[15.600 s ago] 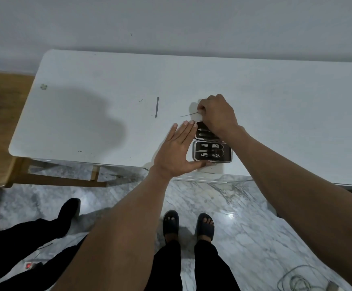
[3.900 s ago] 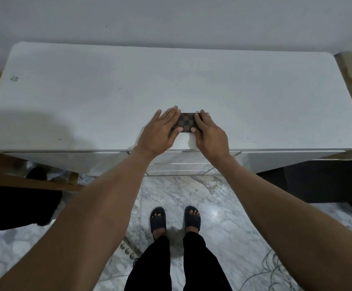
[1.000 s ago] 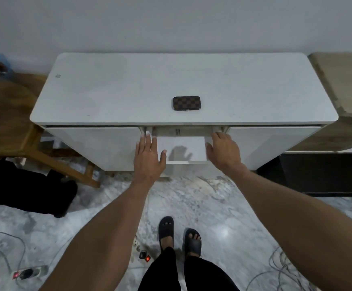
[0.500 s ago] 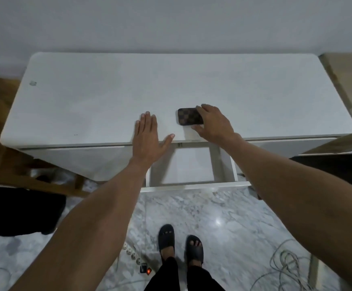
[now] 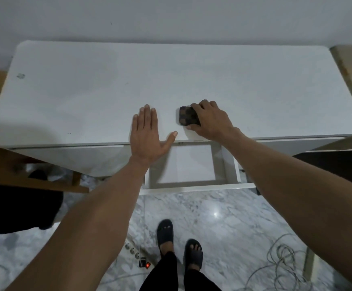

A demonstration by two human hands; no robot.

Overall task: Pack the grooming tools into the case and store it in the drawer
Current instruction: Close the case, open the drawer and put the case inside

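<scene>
While right hand [image 5: 210,120] grip clasps case [image 5: 188,118], left hand [image 5: 147,133] flat, splayed, drawer [image 5: 191,186] open below.

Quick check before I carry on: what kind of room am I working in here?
Probably a room in a home, not a workshop. A white cabinet with an open drawer stands against a plain wall on a marble-patterned floor. A power strip and loose cables lie on that floor.
</scene>
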